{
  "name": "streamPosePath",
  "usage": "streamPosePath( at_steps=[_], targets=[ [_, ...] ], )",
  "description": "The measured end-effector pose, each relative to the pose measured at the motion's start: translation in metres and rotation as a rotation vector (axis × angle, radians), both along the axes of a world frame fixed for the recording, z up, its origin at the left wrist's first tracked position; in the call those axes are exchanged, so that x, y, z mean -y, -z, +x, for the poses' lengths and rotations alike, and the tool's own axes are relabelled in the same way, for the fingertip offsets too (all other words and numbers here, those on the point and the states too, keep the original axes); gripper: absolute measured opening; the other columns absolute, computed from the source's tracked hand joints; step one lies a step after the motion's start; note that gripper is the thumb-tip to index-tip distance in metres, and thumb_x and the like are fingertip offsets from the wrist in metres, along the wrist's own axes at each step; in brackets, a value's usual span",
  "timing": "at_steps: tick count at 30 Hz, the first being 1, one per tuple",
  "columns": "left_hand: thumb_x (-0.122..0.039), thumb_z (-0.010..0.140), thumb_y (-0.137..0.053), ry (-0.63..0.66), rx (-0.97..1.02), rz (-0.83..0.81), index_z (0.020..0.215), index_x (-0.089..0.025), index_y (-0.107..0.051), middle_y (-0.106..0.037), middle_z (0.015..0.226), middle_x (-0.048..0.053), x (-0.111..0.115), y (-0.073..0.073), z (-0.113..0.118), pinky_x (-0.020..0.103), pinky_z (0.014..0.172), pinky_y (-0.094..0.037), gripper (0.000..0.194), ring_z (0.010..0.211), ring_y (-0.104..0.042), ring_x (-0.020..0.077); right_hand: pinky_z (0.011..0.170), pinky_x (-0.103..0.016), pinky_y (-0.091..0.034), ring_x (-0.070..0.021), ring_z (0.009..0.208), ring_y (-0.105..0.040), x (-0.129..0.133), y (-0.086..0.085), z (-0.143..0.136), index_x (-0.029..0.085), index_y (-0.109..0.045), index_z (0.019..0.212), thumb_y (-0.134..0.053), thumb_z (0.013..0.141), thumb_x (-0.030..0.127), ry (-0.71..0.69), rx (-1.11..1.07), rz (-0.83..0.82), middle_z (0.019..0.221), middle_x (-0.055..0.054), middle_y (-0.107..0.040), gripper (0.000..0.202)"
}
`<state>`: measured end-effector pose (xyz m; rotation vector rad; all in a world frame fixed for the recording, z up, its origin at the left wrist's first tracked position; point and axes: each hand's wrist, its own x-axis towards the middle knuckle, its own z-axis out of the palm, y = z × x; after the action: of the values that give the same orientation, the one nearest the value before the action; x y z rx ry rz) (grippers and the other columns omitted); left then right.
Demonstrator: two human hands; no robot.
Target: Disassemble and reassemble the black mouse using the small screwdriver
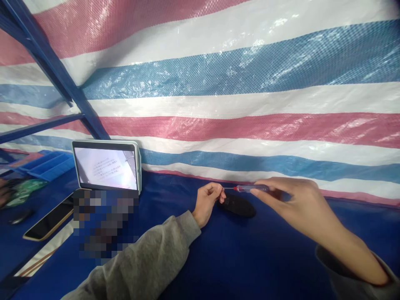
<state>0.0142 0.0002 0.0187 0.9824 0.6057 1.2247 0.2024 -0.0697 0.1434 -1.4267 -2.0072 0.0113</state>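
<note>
1. The screwdriver with a clear handle and red collar [252, 188] lies level, right of the frame's centre, grasped by the right hand [293, 200].
2. Its thin shaft meets the left hand's [208, 200] pinched fingertips; whether they hold anything else, I cannot tell.
3. Just below sits a black oval object [239, 206].

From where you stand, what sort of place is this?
Probably a makeshift workbench: striped tarpaulin hangs behind a blue-covered table, and the right hand holds a screwdriver.
</note>
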Motion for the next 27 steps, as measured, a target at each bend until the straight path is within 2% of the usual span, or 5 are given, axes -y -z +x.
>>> streamPosePath(
  at_steps=[12, 18, 22, 25, 27],
  targets=[
    [-0.041, 0.077, -0.076, 0.021, 0.056, -0.062, 0.074, -0.011, -0.061, -0.060, 0.064, 0.002, 0.005, -0.006, 0.001, 0.023, 0.057, -0.038, 0.034, 0.054, -0.050, 0.0080, 0.057, -0.030, -0.052, -0.0184, 0.064, -0.068, -0.001, 0.006, -0.001, 0.023, -0.076, 0.091, -0.063, 0.084, 0.042, 0.000, -0.085, -0.002, 0.086, -0.002, -0.077, 0.024],
    [-0.039, 0.080, -0.074, 0.049, 0.038, -0.044, 0.075, -0.011, -0.062, -0.061, 0.065, 0.002, 0.007, -0.004, 0.002, 0.023, 0.059, -0.040, 0.031, 0.054, -0.050, 0.0084, 0.059, -0.032, -0.052, -0.0186, 0.064, -0.067, 0.004, 0.003, -0.002, 0.027, -0.075, 0.093, -0.062, 0.083, 0.045, 0.027, -0.124, -0.048, 0.084, -0.001, -0.076, 0.024],
    [-0.043, 0.091, -0.060, -0.003, -0.219, 0.156, 0.093, -0.013, -0.069, -0.070, 0.090, 0.010, 0.008, -0.005, -0.001, 0.032, 0.077, -0.049, 0.031, 0.080, -0.063, 0.0185, 0.060, -0.031, -0.051, -0.0177, 0.062, -0.064, 0.004, -0.003, -0.001, 0.026, -0.074, 0.090, -0.063, 0.081, 0.047, 0.080, -0.182, -0.018, 0.074, -0.001, -0.072, 0.025],
    [-0.036, 0.098, -0.049, -0.141, -0.574, 0.442, 0.114, -0.022, -0.068, -0.064, 0.122, 0.008, 0.009, -0.006, -0.006, 0.040, 0.106, -0.037, 0.029, 0.117, -0.056, 0.0231, 0.059, -0.030, -0.050, -0.0165, 0.057, -0.061, 0.003, -0.007, 0.002, 0.025, -0.072, 0.085, -0.063, 0.080, 0.052, 0.156, -0.238, 0.003, 0.067, 0.000, -0.067, 0.029],
    [-0.035, 0.096, -0.052, -0.108, -0.777, 0.608, 0.122, -0.027, -0.064, -0.059, 0.131, 0.006, 0.010, -0.005, -0.009, 0.043, 0.110, -0.033, 0.030, 0.124, -0.050, 0.0245, 0.056, -0.030, -0.048, -0.0159, 0.054, -0.060, 0.002, -0.008, 0.006, 0.025, -0.070, 0.082, -0.062, 0.081, 0.054, 0.206, -0.263, -0.001, 0.066, 0.000, -0.066, 0.030]
  ],
)
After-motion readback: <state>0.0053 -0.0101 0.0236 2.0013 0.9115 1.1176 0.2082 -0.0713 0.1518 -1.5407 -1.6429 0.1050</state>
